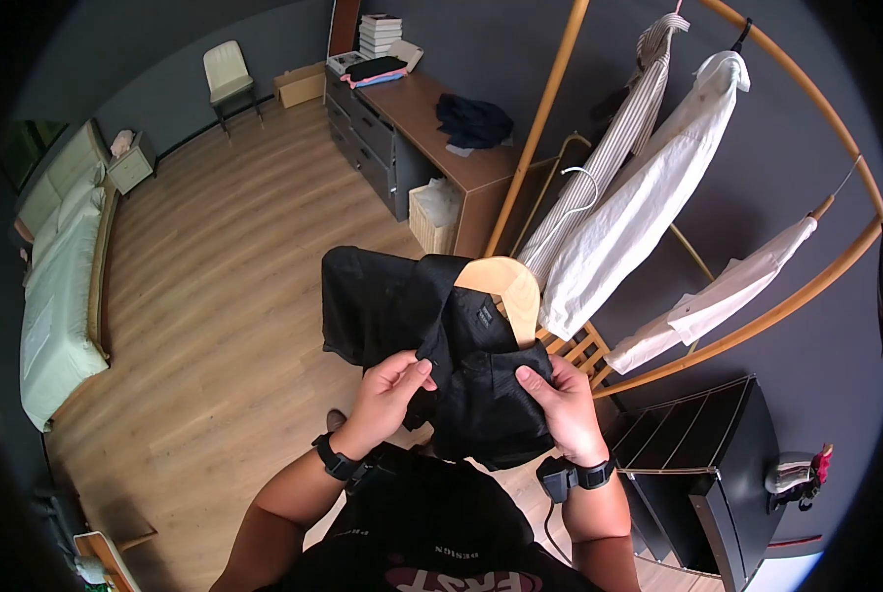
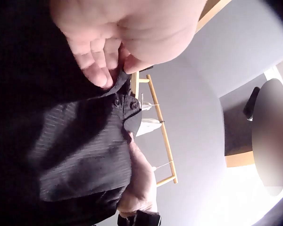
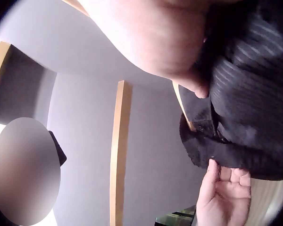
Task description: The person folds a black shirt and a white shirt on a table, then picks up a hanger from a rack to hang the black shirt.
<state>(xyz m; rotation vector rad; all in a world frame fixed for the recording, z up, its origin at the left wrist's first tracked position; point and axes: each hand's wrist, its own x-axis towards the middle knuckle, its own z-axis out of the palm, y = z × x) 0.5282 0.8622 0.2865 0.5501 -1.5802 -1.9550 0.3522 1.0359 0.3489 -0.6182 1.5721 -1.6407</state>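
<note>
A black shirt (image 1: 377, 306) with faint stripes hangs in front of the person, on a light wooden hanger (image 1: 510, 286) that shows at the collar. The left hand (image 1: 392, 395) pinches the shirt's open front edge between thumb and fingers. On the other side, the right hand (image 1: 566, 407) grips the cloth by the collar, its thumb on top and its fingers hidden behind. Dark buttons (image 2: 133, 105) are visible beside the left fingertips in the left wrist view. From the right wrist, the collar band (image 3: 226, 151) runs between both hands.
A bamboo-coloured clothes rack (image 1: 543, 128) at the right carries a striped shirt (image 1: 609, 148) and white shirts (image 1: 649, 197). Below it stands a black shelf unit (image 1: 728, 444). A desk (image 1: 422, 109) with folded clothes is ahead, and a bed (image 1: 71, 296) lies far left.
</note>
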